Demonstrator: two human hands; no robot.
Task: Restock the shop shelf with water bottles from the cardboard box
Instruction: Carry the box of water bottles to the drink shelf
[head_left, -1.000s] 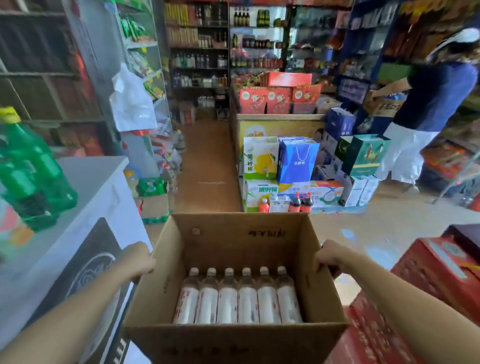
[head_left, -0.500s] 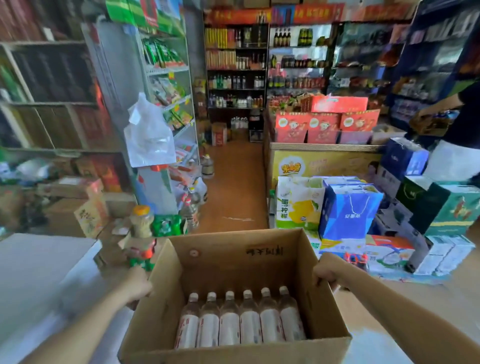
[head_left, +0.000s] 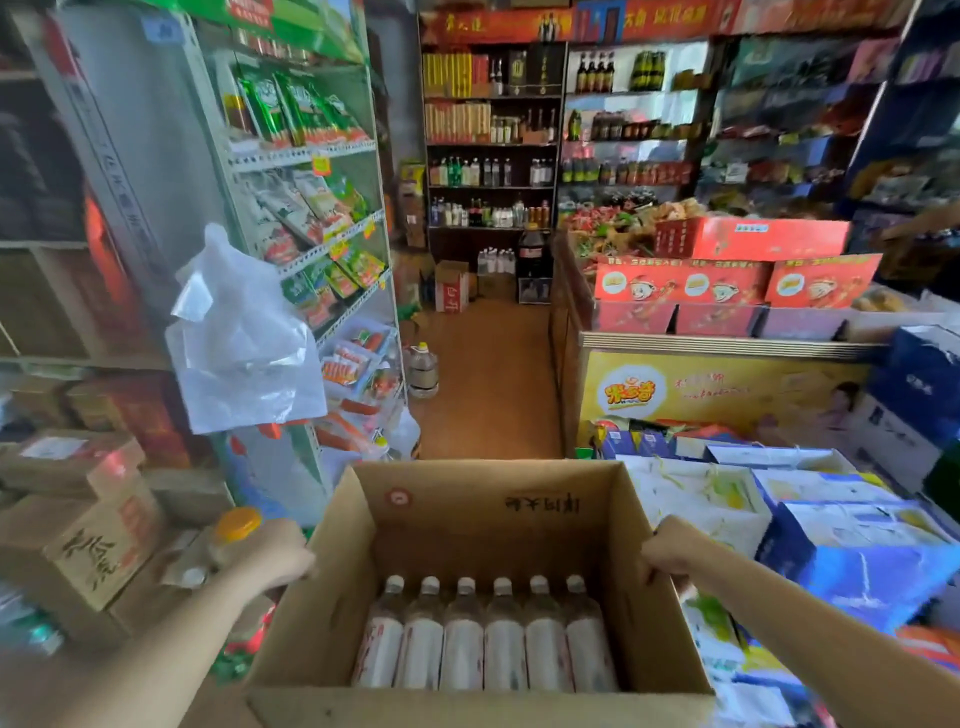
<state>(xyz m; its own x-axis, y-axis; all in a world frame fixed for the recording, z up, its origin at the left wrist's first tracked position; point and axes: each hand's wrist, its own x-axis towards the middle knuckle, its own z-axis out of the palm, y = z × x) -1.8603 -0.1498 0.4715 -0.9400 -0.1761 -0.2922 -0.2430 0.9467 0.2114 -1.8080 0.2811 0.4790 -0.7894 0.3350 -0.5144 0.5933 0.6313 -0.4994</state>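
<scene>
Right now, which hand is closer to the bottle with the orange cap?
Left. The left hand grips the box wall right beside the bottle; the right hand grips the opposite wall, across the box.

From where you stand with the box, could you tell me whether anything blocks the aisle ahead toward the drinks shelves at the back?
Mostly open. A large jug stands on the floor at the aisle's left edge, and a small carton sits near the back shelves. Both hands grip the cardboard box.

A white plastic bag (head_left: 244, 338) hangs on the snack rack (head_left: 311, 218). Right of the rack, red cartons (head_left: 727, 275); below them, blue gift bags (head_left: 857, 525).
</scene>
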